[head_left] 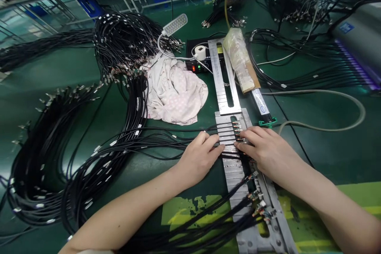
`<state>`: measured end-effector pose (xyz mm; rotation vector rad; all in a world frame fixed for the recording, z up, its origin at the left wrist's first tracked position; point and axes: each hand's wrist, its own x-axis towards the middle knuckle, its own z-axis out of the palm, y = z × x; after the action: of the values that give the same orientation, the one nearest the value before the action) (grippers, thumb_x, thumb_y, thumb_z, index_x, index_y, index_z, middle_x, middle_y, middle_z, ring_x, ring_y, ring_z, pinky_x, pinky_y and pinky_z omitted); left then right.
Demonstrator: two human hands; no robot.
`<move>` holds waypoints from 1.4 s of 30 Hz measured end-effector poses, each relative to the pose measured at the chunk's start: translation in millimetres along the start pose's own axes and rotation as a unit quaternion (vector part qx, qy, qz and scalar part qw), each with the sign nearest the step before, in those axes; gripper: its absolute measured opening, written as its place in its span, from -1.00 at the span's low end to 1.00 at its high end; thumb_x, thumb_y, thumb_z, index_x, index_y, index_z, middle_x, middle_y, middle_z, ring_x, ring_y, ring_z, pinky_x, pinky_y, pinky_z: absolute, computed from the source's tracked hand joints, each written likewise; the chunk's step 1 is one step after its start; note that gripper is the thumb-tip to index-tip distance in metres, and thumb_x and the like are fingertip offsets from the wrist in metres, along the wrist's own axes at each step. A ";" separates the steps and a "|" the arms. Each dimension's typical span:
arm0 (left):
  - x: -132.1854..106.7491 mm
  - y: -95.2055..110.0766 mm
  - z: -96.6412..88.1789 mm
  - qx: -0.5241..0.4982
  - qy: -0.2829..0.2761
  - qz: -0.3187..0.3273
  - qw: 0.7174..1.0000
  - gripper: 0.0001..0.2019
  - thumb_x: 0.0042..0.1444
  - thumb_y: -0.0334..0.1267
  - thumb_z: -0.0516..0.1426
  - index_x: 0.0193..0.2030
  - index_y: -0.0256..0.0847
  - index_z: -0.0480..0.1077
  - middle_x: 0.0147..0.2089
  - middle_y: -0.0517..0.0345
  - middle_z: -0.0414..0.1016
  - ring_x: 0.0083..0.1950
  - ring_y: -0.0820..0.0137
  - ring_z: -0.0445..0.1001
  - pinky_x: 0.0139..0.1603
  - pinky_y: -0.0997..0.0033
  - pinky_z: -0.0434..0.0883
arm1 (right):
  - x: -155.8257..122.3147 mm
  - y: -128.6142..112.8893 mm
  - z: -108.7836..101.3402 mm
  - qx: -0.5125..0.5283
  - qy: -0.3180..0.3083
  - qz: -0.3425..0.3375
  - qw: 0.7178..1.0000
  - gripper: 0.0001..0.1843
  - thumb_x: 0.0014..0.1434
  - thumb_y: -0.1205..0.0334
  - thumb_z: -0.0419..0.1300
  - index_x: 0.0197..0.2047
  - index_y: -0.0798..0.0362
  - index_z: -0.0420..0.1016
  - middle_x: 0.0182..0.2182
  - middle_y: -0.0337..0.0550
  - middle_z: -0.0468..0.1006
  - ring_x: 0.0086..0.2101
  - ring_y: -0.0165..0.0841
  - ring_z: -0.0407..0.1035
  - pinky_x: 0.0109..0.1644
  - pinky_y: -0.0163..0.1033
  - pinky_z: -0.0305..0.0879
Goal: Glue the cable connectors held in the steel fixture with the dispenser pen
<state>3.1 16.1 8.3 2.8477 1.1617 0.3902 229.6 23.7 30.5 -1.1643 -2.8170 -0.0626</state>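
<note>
A long slotted metal fixture [233,174] lies on the table, with several black cables set side by side in its grooves. At its left edge my left hand [198,154] is closed, fingertips pinching a black cable [169,139]. Across the fixture my right hand [263,147] has its thumb and fingers drawn together on the cable's end; the fingers partly hide that end. Just above, a few stripped cable ends [236,124] with coloured wires and small metal tips sit in a row. Nearer me, more cables with connector ends [260,208] rest across the fixture's lower part.
Big bundles of black cable [127,43] lie at left. A crumpled cloth [177,91], a small lamp [175,25] and a black control box [198,66] stand behind the fixture. A taped tool [239,57] with a hose lies beyond. A grey machine [360,35] glows purple at right.
</note>
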 end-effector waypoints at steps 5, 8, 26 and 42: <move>4.2 1.6 -4.2 -0.027 -0.043 -0.025 0.998 -0.69 0.25 -0.47 -0.14 -0.02 -0.18 0.35 -0.10 0.05 0.32 -0.17 0.32 0.18 -0.18 0.32 0.25 | 3.7 -5.2 -2.5 -0.002 -0.020 0.000 1.000 -0.67 0.07 0.51 0.06 -0.14 0.09 0.51 -0.16 0.02 0.47 -0.12 -0.13 0.27 -0.21 -0.10 0.18; 4.2 8.5 -4.7 0.017 -0.055 -0.023 0.998 -0.73 0.26 -0.41 -0.12 -0.05 -0.21 0.35 -0.11 0.03 0.34 -0.18 0.29 0.17 -0.20 0.27 0.23 | 3.3 -1.2 0.1 0.013 -0.003 -0.002 1.000 -0.63 0.02 0.56 0.04 -0.17 0.09 0.52 -0.13 0.02 0.48 -0.13 -0.14 0.29 -0.21 -0.10 0.25; 23.0 16.3 -27.8 -0.200 -0.065 -0.140 0.967 -0.94 0.18 -0.36 0.05 -0.32 -0.20 0.32 -0.39 0.26 0.41 -0.34 0.43 0.36 -0.27 0.44 0.30 | -9.4 18.5 -13.4 0.094 0.063 0.047 0.992 -0.55 0.08 0.56 -0.09 -0.07 0.08 0.45 -0.10 -0.03 0.48 -0.16 -0.30 0.41 -0.15 -0.19 0.41; 30.5 25.8 -17.2 0.029 -0.113 -0.085 0.989 -0.80 0.16 -0.43 -0.01 -0.43 -0.26 0.37 -0.42 0.08 0.42 -0.31 0.29 0.34 -0.21 0.26 0.28 | -14.7 19.1 -16.6 0.044 0.005 0.032 0.999 -0.61 0.07 0.55 -0.05 -0.21 0.04 0.51 -0.18 -0.11 0.51 -0.30 -0.34 0.40 -0.22 -0.22 0.26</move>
<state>37.5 17.7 34.9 2.7209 1.3746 0.0242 254.5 25.7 45.6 -1.2314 -2.7413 0.0588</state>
